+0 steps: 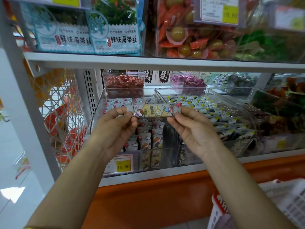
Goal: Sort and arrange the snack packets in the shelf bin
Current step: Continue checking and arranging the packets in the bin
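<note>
A long snack packet (pixel 153 110) with cartoon figures and a yellow middle is held level in front of the shelf. My left hand (pixel 113 129) pinches its left end and my right hand (pixel 193 128) pinches its right end. Below and behind it sits a clear plastic shelf bin (pixel 99 109) holding several similar white cartoon packets (pixel 148 139), some standing upright in rows near the front, others lying flat at the back.
A second clear bin (pixel 244 116) of yellow-and-white packets stands to the right. Small boxes of red (pixel 124 85) and purple (pixel 188 81) sweets sit behind. A price tag (pixel 123 164) reads 15.80. A white wire rack (pixel 64 116) hangs left; a red-and-white basket (pixel 270 204) sits lower right.
</note>
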